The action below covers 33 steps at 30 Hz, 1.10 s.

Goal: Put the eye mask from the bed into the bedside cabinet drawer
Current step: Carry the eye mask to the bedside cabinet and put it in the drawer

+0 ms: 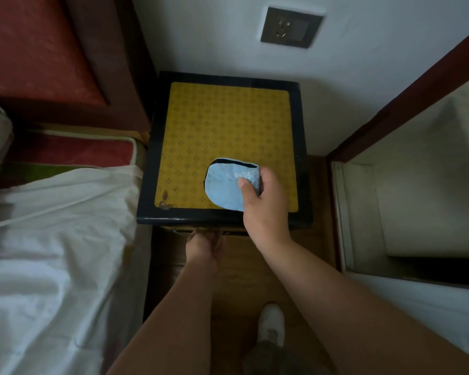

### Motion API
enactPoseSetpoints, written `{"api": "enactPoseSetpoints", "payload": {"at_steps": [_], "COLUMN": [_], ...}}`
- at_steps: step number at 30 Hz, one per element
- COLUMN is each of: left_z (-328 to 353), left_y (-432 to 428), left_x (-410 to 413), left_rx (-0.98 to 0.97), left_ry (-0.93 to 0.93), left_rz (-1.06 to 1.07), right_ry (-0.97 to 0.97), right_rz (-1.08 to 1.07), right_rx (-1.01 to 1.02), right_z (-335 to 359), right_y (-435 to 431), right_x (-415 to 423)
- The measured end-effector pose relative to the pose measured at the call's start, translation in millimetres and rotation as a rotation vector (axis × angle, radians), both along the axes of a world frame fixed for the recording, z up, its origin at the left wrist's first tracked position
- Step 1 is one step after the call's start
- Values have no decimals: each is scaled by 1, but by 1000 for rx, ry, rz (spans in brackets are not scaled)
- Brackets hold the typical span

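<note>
A single head-worn wide-angle camera supplies the only view; no second view exists to overlap with it. The camera looks forward and steeply downward, almost vertically, onto the bedside cabinet (228,147), whose top occupies the centre of the frame at close range, within arm's reach. The wall socket (290,27) sits at the upper edge, marking the forward direction. The bed (52,253) fills the left side of the frame, and a pale ledge (417,185) fills the right. The floor (244,277) and one shoe (271,326) appear at the lower centre, directly beneath the camera. Wide-angle distortion bends straight edges near the frame borders.
</note>
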State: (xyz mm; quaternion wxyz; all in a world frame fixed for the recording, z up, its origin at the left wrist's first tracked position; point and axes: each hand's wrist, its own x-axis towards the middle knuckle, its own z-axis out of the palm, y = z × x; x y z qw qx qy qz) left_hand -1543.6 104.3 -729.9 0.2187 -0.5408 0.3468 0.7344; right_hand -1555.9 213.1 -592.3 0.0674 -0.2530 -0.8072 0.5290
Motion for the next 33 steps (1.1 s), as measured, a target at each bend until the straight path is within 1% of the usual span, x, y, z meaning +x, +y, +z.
{"api": "enactPoseSetpoints", "payload": {"at_steps": [6, 13, 16, 25, 33], "left_z": [-9, 1, 3, 9, 9], "left_y": [-7, -17, -20, -32, -41], "left_x": [28, 45, 52, 87, 92], "left_rx": [-28, -55, -33, 0, 12], "left_ry": [-4, 20, 5, -8, -45], "left_rz": [-65, -139, -107, -92, -90], "right_ry": [-17, -63, -95, -308, -522], "right_rz": [26, 24, 50, 121, 58], "right_rx": [-38, -77, -99, -231, -290], "right_z": [-6, -11, -15, -32, -52], "right_y": [-5, -13, -14, -16, -22], "right_x": [16, 28, 36, 69, 70]}}
